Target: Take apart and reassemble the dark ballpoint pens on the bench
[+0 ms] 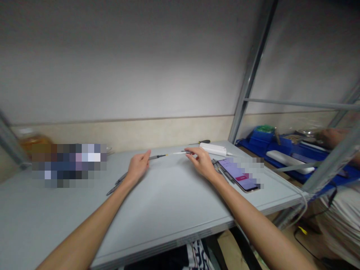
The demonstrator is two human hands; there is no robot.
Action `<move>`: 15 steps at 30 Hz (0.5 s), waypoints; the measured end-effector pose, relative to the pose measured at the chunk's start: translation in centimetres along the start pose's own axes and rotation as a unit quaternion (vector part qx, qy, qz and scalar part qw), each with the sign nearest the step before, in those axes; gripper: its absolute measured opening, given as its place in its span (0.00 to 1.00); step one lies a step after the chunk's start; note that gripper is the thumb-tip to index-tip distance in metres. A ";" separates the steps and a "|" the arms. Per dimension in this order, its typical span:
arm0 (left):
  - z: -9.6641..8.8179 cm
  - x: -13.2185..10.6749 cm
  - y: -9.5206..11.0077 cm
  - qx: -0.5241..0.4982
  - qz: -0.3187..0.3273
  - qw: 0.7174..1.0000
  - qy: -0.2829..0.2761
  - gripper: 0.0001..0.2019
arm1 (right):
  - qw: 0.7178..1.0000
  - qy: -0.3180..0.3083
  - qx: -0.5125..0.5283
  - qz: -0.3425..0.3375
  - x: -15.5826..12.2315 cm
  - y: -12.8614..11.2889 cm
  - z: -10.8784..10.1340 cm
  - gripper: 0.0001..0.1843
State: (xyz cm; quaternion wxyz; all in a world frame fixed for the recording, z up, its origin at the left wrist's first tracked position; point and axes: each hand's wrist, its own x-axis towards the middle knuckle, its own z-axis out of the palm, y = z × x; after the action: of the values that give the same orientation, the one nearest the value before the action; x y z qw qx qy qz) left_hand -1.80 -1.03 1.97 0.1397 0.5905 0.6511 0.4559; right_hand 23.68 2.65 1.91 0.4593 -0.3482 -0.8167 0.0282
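My left hand is closed round a grey pen, whose dark, yellow-ended tip points right. In line with that tip runs a thin whitish pen refill, and my right hand pinches its far end. Something small and dark shows at the right fingertips, too blurred to name. Whether refill and pen tip touch, I cannot tell. More grey pens lie on the table beside my left wrist. Next to my right wrist are several other grey pens.
On the grey table, a phone with a lit screen lies at right. Behind it are a white power strip and a screwdriver. Blurred items stand at left. A metal post rises at right, beyond which another person's hand shows.
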 end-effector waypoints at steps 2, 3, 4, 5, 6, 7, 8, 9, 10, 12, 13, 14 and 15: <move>0.0 0.0 0.0 0.004 -0.006 1.000 -0.003 0.27 | 1.000 -0.001 -0.005 -0.003 0.0 -0.1 -0.1 0.13; 0.0 0.1 0.0 0.006 -0.008 1.000 -0.005 0.27 | 1.000 -0.002 -0.008 -0.004 0.1 -0.2 -0.2 0.12; 0.0 0.1 0.0 0.007 -0.009 1.000 -0.005 0.27 | 1.000 -0.002 -0.011 -0.005 0.1 -0.3 -0.2 0.12; 0.0 0.1 0.0 0.008 -0.009 1.000 -0.006 0.27 | 1.000 -0.003 -0.013 -0.006 0.1 -0.4 -0.3 0.12; 0.0 0.1 0.0 0.008 -0.008 1.000 -0.006 0.27 | 1.000 -0.004 -0.014 -0.007 0.1 -0.4 -0.3 0.12; 0.0 0.1 0.0 0.008 -0.008 1.000 -0.006 0.27 | 1.000 -0.004 -0.014 -0.007 0.1 -0.4 -0.3 0.12; 0.0 0.1 0.0 0.008 -0.007 1.000 -0.005 0.27 | 1.000 -0.005 -0.013 -0.007 0.1 -0.4 -0.4 0.12; 0.0 0.1 0.0 0.008 -0.005 1.000 -0.003 0.27 | 1.000 -0.005 -0.012 -0.007 0.1 -0.4 -0.4 0.12; 0.0 0.1 0.0 0.008 -0.002 1.000 -0.002 0.27 | 1.000 -0.005 -0.012 -0.007 0.1 -0.3 -0.3 0.12; -0.1 0.0 0.1 0.008 0.003 1.000 -0.001 0.27 | 1.000 -0.005 -0.013 -0.006 0.1 -0.3 -0.3 0.12; -0.1 0.0 0.1 0.008 0.004 1.000 -0.001 0.27 | 1.000 -0.005 -0.014 -0.005 0.1 -0.3 -0.3 0.12; -0.1 -0.1 0.1 0.007 0.005 1.000 -0.001 0.27 | 1.000 -0.006 -0.015 -0.005 0.1 -0.3 -0.3 0.12; -0.1 -0.1 0.1 0.008 0.004 1.000 -0.001 0.27 | 1.000 -0.007 -0.016 -0.005 0.1 -0.3 -0.3 0.12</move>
State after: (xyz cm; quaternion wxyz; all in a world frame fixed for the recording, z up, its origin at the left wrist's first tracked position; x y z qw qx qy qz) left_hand -1.79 -1.16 2.08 0.1339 0.5950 0.6518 0.4508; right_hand 23.75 2.38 2.27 0.4482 -0.3511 -0.8220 0.0155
